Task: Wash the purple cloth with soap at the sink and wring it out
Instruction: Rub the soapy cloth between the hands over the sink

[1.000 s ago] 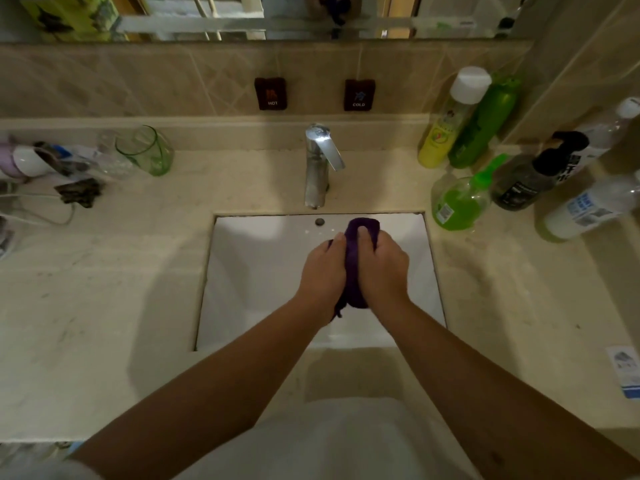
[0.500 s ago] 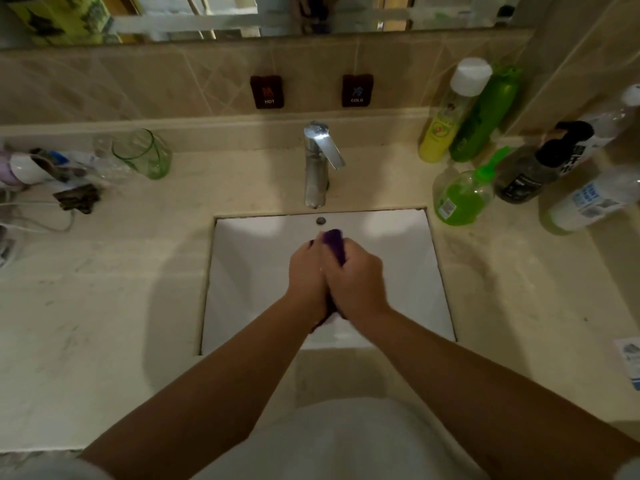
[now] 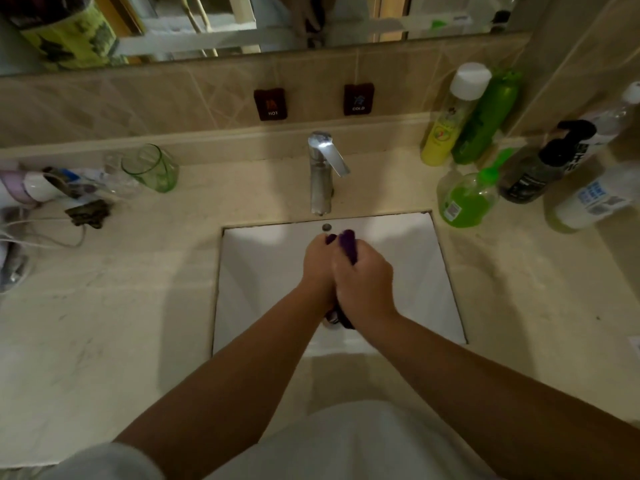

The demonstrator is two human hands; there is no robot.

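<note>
The purple cloth (image 3: 348, 243) is bunched between my two hands over the middle of the white sink (image 3: 263, 265). My left hand (image 3: 318, 268) and my right hand (image 3: 363, 282) press together and grip it, so only its far end and a small tail under my right wrist show. The chrome tap (image 3: 321, 171) stands behind the sink, and no water is seen running. A pump bottle of green liquid soap (image 3: 465, 199) stands on the counter at the sink's back right corner.
Several bottles (image 3: 460, 112) crowd the back right of the beige counter (image 3: 104, 306). At back left stand a green glass (image 3: 152, 168), a clear glass, toiletries and a white cable (image 3: 45, 233). Hot and cold labels are on the tiled wall below the mirror.
My hands have closed tighter around the cloth, so less of it shows, and my right hand now overlaps my left. The view has shifted slightly.
</note>
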